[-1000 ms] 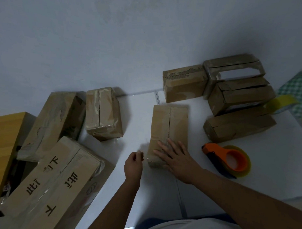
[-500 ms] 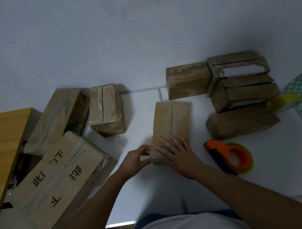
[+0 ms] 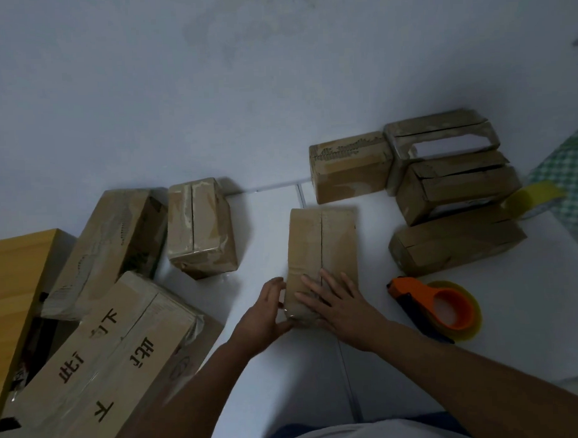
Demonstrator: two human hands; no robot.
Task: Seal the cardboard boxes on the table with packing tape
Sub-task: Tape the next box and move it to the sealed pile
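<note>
A small cardboard box (image 3: 321,250) lies mid-table (image 3: 530,315), seam up. The right hand (image 3: 341,310) rests flat on its near end, fingers straight; the left hand (image 3: 263,313) cups the near left corner, fingers curled against the side. Just right lies an orange tape dispenser (image 3: 444,306). Four boxes (image 3: 444,193) crowd the far right corner beside a yellow tape roll (image 3: 532,195); larger boxes (image 3: 99,366) crowd the left edge.

Eight cardboard boxes (image 3: 321,247), one orange tape dispenser (image 3: 438,308), one yellow tape roll (image 3: 531,199), two hands (image 3: 340,307).
</note>
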